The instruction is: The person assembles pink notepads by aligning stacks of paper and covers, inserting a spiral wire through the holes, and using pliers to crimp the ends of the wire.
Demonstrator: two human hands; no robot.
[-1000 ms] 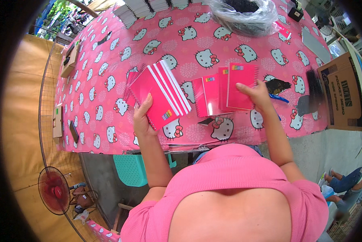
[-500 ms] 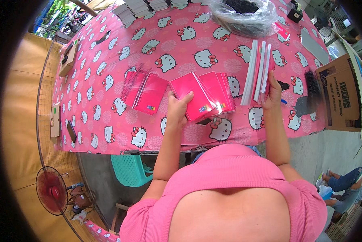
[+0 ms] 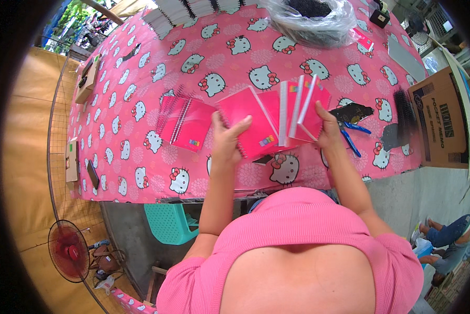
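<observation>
My left hand [image 3: 227, 138] grips the left edge of a pink spiral notebook [image 3: 253, 118], its thumb lying over the cover. Overlapping that notebook on the right are several more pink notebooks [image 3: 312, 112], slightly fanned, with their white page edges showing. My right hand [image 3: 327, 131] is closed round the right side of these, thumb uppermost; the fingers beneath are hidden. To the left, apart from both hands, lies a small pile of pink spiral notebooks [image 3: 193, 125]. Blue-handled pliers [image 3: 351, 137] rest just right of my right hand, beside a black piece [image 3: 352, 112].
A clear plastic bag [image 3: 313, 26] of black coils stands at the far side, near rows of white page blocks [image 3: 177, 13]. Black spiral combs [image 3: 404, 112] and a cardboard box [image 3: 439, 120] are at right. A phone [image 3: 92, 174] lies at the left edge of the pink-covered table [image 3: 125, 178].
My right hand has brought its notebooks leftward and tilted them against those at my left hand. The pliers and black piece on the right are now uncovered.
</observation>
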